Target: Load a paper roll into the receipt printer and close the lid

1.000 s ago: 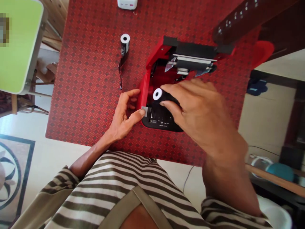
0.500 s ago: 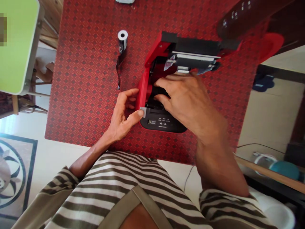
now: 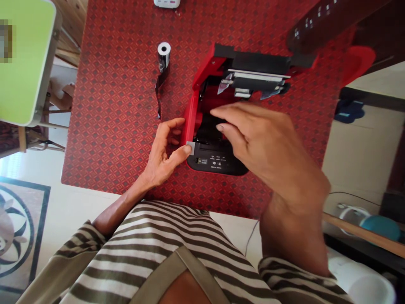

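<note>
A red and black label printer [image 3: 218, 166] stands on the table with its lid [image 3: 256, 63] raised at the back. Its dark inner bay shows, partly covered by my right hand. My left hand [image 3: 166, 152] grips the printer's front left corner, thumb on a grey tab [image 3: 190, 148] and fingers curled against the red side wall. Over the right part of the bay hovers my right hand [image 3: 265, 135]; its thumb and index fingertips are apart, with nothing visible between them. Left of the printer stands a small ribbon roll [image 3: 163, 59], a black strip trailing from it.
The table [image 3: 110, 105] has a red patterned cover. A white device [image 3: 167, 3] lies at its far edge. A dark translucent object [image 3: 310, 27] reaches in at upper right, near a red rounded object [image 3: 360, 63]. A green-topped table [image 3: 25, 76] stands at left.
My right hand has drawn up and to the right out of the printer's bay, uncovering more of the inside. My left hand keeps its hold on the corner.
</note>
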The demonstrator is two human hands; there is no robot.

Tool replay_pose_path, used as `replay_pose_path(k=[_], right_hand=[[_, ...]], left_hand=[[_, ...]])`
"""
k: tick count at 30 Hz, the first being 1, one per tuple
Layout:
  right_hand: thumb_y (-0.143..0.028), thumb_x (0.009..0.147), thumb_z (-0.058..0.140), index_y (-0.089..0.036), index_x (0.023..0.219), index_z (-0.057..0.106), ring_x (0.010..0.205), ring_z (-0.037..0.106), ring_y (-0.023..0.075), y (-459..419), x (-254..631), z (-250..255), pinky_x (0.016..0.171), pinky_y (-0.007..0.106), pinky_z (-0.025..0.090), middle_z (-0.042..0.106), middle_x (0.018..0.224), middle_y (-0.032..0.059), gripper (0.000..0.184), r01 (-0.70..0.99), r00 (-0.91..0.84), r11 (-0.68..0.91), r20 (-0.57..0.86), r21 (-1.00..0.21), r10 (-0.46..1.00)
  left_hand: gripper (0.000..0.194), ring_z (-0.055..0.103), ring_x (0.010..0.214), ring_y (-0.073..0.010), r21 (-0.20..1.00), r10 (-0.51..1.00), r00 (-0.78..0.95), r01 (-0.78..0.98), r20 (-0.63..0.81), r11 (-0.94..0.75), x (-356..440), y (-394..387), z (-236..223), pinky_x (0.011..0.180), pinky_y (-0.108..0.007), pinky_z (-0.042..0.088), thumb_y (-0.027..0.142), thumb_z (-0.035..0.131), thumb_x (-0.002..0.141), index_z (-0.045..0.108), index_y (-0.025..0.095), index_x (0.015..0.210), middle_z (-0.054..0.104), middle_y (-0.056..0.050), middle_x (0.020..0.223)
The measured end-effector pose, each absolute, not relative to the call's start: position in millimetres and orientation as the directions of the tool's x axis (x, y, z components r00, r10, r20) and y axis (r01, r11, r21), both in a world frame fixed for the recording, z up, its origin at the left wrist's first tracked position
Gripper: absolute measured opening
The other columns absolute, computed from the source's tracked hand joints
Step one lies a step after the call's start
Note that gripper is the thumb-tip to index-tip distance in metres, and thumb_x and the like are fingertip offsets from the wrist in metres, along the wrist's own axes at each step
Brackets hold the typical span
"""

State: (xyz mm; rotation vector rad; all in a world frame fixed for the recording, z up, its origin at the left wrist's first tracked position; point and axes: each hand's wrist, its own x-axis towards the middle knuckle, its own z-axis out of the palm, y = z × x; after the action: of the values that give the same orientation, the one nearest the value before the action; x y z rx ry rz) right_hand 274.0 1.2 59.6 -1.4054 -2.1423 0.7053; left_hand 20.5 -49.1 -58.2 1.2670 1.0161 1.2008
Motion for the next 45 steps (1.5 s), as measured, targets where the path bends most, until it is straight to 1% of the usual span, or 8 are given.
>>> replay_pose_path(k=[6, 11, 16, 22, 30, 36, 41, 45], right_hand=[[-0.043, 0.117, 0.090, -0.047, 0.132, 0.097, 0.135, 0.091, 0.0413, -29, 290, 77, 0.127, 0.071, 0.073, 0.099, 0.138, 0.0002, 0.017, 0.578, -0.414, 0.352, 0.107, -0.736, 0.904], [-0.034, 0.120, 0.085, -0.044, 0.121, 0.097, 0.114, 0.092, 0.0354, -31, 288, 65, 0.112, 0.060, 0.076, 0.098, 0.119, -0.0001, 0.016, 0.559, -0.403, 0.389, 0.170, -0.732, 0.899], [-0.023, 0.124, 0.074, -0.035, 0.126, 0.096, 0.110, 0.093, 0.0303, -30, 294, 59, 0.105, 0.049, 0.075, 0.098, 0.119, 0.0034, 0.025, 0.532, -0.429, 0.493, 0.283, -0.688, 0.858], [-0.019, 0.120, 0.075, -0.035, 0.127, 0.097, 0.104, 0.094, 0.0269, -16, 304, 53, 0.099, 0.043, 0.073, 0.099, 0.121, 0.0017, 0.028, 0.461, -0.473, 0.507, 0.282, -0.728, 0.835], [-0.015, 0.112, 0.077, -0.036, 0.114, 0.097, 0.097, 0.095, 0.0265, -9, 303, 55, 0.093, 0.043, 0.072, 0.100, 0.112, -0.0029, 0.029, 0.408, -0.400, 0.379, 0.211, -0.830, 0.892], [-0.014, 0.112, 0.078, -0.034, 0.119, 0.094, 0.100, 0.094, 0.0264, -9, 299, 60, 0.099, 0.044, 0.071, 0.099, 0.115, -0.0017, 0.026, 0.493, -0.405, 0.456, 0.268, -0.741, 0.874], [-0.015, 0.120, 0.079, -0.037, 0.122, 0.090, 0.103, 0.092, 0.0272, -29, 289, 52, 0.101, 0.047, 0.073, 0.097, 0.114, -0.0017, 0.025, 0.549, -0.275, 0.532, 0.462, -0.644, 0.843], [-0.009, 0.119, 0.078, -0.040, 0.129, 0.090, 0.103, 0.089, 0.0290, -35, 287, 40, 0.099, 0.049, 0.073, 0.095, 0.113, -0.0002, 0.035, 0.615, -0.208, 0.553, 0.560, -0.563, 0.802]], left_hand=[[0.073, 0.076, 0.146, -0.0397, 0.993, 0.988, 0.125, -0.085, 0.090, -0.080, 20, -48, -62, 0.114, -0.056, 0.067, 0.081, 0.091, 0.114, 0.075, 0.038, 0.171, 0.079, -0.014, 0.163], [0.073, 0.078, 0.144, -0.0378, 0.993, 0.981, 0.154, -0.055, 0.115, -0.107, 14, -46, -62, 0.114, -0.054, 0.069, 0.083, 0.088, 0.116, 0.073, 0.037, 0.171, 0.080, -0.014, 0.161], [0.068, 0.080, 0.142, -0.0363, 0.993, 0.983, 0.158, 0.058, 0.093, -0.103, 8, -47, -41, 0.117, -0.055, 0.070, 0.080, 0.084, 0.120, 0.073, 0.038, 0.171, 0.082, -0.013, 0.157], [0.061, 0.080, 0.139, -0.0388, 0.926, 0.948, 0.110, 0.208, 0.298, -0.315, 3, -31, -18, 0.116, -0.063, 0.073, 0.073, 0.086, 0.120, 0.074, 0.044, 0.172, 0.081, -0.010, 0.156], [0.043, 0.077, 0.147, -0.0415, 0.827, 0.896, 0.195, 0.346, 0.398, -0.443, 12, -21, -12, 0.116, -0.072, 0.075, 0.063, 0.085, 0.122, 0.081, 0.045, 0.160, 0.076, -0.012, 0.159], [0.042, 0.079, 0.144, -0.0375, 0.754, 0.854, 0.206, 0.403, 0.477, -0.518, 15, -22, -12, 0.106, -0.064, 0.076, 0.061, 0.078, 0.128, 0.078, 0.039, 0.164, 0.077, -0.014, 0.157], [0.073, 0.077, 0.148, -0.0415, 0.817, 0.885, 0.086, 0.353, 0.457, -0.456, 14, 2, -12, 0.113, -0.063, 0.072, 0.085, 0.083, 0.118, 0.064, 0.051, 0.180, 0.075, -0.012, 0.171], [0.070, 0.078, 0.147, -0.0418, 0.770, 0.827, 0.085, 0.323, 0.556, -0.551, 14, 29, -7, 0.116, -0.063, 0.071, 0.090, 0.078, 0.118, 0.067, 0.060, 0.180, 0.077, -0.009, 0.168]])
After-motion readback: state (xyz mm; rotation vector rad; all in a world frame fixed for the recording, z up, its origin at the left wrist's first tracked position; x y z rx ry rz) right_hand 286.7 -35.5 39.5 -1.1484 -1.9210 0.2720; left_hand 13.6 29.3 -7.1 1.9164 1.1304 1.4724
